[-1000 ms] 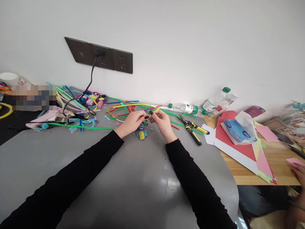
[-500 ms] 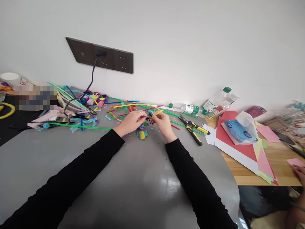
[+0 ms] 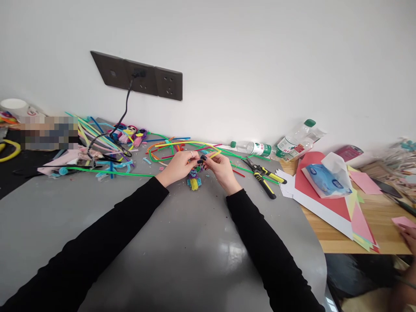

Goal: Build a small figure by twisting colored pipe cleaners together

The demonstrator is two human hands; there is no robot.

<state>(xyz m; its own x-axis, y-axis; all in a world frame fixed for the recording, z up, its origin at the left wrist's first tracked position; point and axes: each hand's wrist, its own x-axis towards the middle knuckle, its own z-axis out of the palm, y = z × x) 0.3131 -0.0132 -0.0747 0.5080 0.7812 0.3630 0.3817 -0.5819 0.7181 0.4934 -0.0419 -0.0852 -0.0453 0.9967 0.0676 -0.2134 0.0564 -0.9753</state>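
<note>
Right grip [image 3: 222,170] pinches a thin yellow pipe cleaner [image 3: 216,153]; left grip [image 3: 178,167] close against it, its hold hidden. Just below both, a small yellow, blue and purple fuzzy figure [image 3: 194,183]; rightward, black-and-yellow pliers [image 3: 265,186] on the grey desk [image 3: 182,242]

White wall [image 3: 260,65] ahead of you, dark socket panel [image 3: 151,83] mounted left of your centre. Grey tabletop [image 3: 162,251] before you, glossy, pale glare [image 3: 232,251] on it; wooden tabletop [image 3: 386,242] at your right.
</note>
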